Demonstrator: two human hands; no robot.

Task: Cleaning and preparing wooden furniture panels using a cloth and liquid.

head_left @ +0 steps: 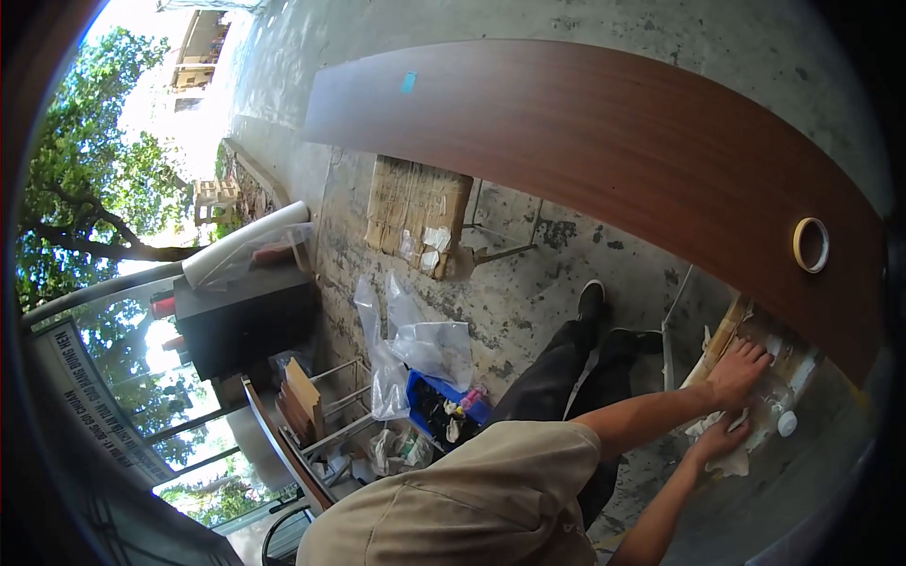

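Observation:
My left hand [741, 374] lies over a wrapped bundle with pale brown edges [722, 332], its fingers stretched out. Clear plastic or tape seems to cover that bundle. Just below, my right hand [722, 438] has its fingers curled at a crumpled off-white piece [730, 462] of cloth or paper; which of the two I cannot tell. Beside the hands sits a small white round cap-like thing [787, 424]. Above them stretches a long reddish-brown wooden board [566, 123]. On its right end rests a roll of tape [800, 247].
A string-tied, taped cardboard package [411, 203] rests at upper middle. Nearby are clear plastic sheets [434, 349] and a blue bin [422, 415] of small items. To the left stand a black box [245, 325] with a white roll [247, 243] on it, and a metal-legged table [283, 453].

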